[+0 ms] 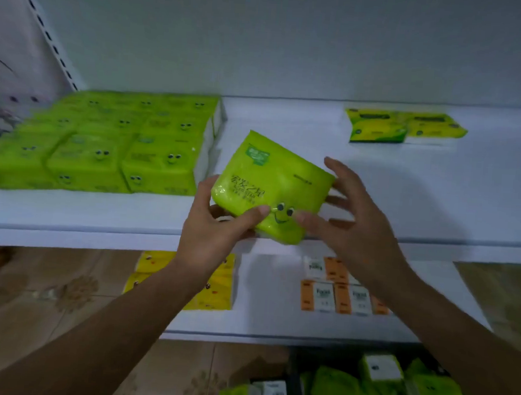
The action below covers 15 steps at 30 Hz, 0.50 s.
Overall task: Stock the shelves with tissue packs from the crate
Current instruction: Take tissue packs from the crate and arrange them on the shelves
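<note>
I hold a lime-green tissue pack (269, 182) with a smiley face in front of the upper white shelf (316, 170). My left hand (217, 225) grips its lower left corner, thumb on the front. On the pack's right side rests my right hand (353, 216), thumb on the front by the smiley and fingers spread behind the right edge. A block of several matching green packs (108, 146) fills the left of that shelf. The dark crate (387, 394) at the bottom right holds more green packs.
Two green-and-yellow packs (402, 128) lie at the back right of the upper shelf. The lower shelf (262, 324) carries yellow packs (185, 278) and orange-and-white packs (339, 292). A slotted shelf upright (46, 28) runs along the left. The floor is patterned tile.
</note>
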### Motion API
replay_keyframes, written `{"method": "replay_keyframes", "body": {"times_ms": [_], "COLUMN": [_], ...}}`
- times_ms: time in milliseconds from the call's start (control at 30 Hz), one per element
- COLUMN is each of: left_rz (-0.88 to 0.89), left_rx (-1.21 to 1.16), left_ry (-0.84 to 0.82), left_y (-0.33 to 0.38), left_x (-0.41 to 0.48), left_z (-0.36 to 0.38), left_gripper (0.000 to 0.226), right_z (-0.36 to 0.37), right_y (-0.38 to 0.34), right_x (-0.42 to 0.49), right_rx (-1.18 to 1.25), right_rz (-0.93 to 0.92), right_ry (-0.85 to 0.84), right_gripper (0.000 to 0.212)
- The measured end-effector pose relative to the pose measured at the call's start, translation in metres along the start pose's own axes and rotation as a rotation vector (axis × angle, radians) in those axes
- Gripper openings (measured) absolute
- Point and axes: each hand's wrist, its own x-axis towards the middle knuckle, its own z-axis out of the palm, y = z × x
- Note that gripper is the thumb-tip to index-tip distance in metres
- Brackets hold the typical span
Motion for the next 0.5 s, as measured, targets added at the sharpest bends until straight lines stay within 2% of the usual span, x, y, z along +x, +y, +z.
{"method": "replay_keyframes", "body": {"times_ms": [67, 133, 233, 300, 400, 433, 500], "left_rz": [-0.031, -0.084, -0.111, -0.071, 0.034, 0.05, 0.106], "left_rx": [0.008, 0.024, 0.116, 0.311, 0.714, 0.813, 0.919], "left_ry": [0.092, 0.136, 0.114, 0.125, 0.021, -0.01, -0.024], "left_y": [-0.007, -0.013, -0.011, -0.005, -0.002, -0.004, -0.009], "left_x": [0.013, 0.022, 0.032, 0.043, 0.06, 0.064, 0.069], "left_z": [-0.012, -0.02, -0.022, -0.025, -0.045, -0.054, -0.067], "left_gripper": [0.062, 0.074, 0.052, 0.044, 0.06, 0.059, 0.04], "right_z": [0.026, 0.046, 0.059, 0.061, 0.061, 0.061, 0.063], "right_y": [0.007, 0.014, 0.016, 0.016, 0.019, 0.021, 0.025], "right_x": [0.0, 0.006, 0.026, 0.04, 0.057, 0.064, 0.079], "right_rx": [-0.025, -0.071, -0.199, -0.272, -0.315, -0.314, -0.308], "right_rz": [0.028, -0.008, -0.052, -0.036, 0.026, 0.044, 0.068], "right_ry": [-0.087, -0.105, -0.019, 0.005, 0.021, 0.028, 0.034], "right_gripper": [0.088, 0.091, 0.083, 0.077, 0.072, 0.07, 0.068]}}
